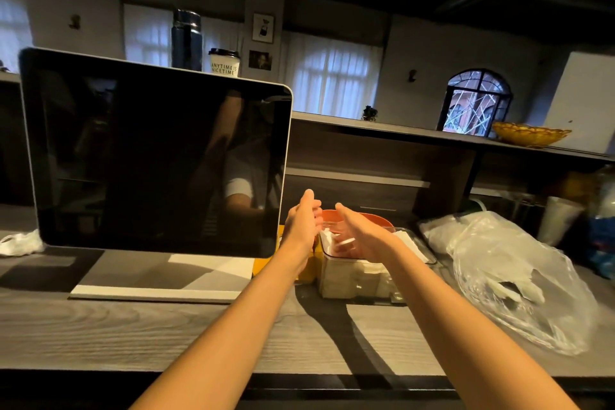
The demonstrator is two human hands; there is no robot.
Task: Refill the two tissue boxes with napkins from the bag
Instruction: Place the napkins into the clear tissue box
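I see both hands reaching out over the clear tissue box [357, 276], which sits on the tabletop [166, 329] just right of the monitor [156, 156]. My left hand [304, 221] is held edge-up with its fingers [307, 198] straight and holding nothing, above the yellow box [307, 271] beside the clear one. My right hand [361, 236] hovers palm-inward over the white napkins [327, 240] in the clear box, fingers loosely spread; whether they touch the napkins I cannot tell. The plastic bag [512, 276] lies on the tabletop to the right, near the box.
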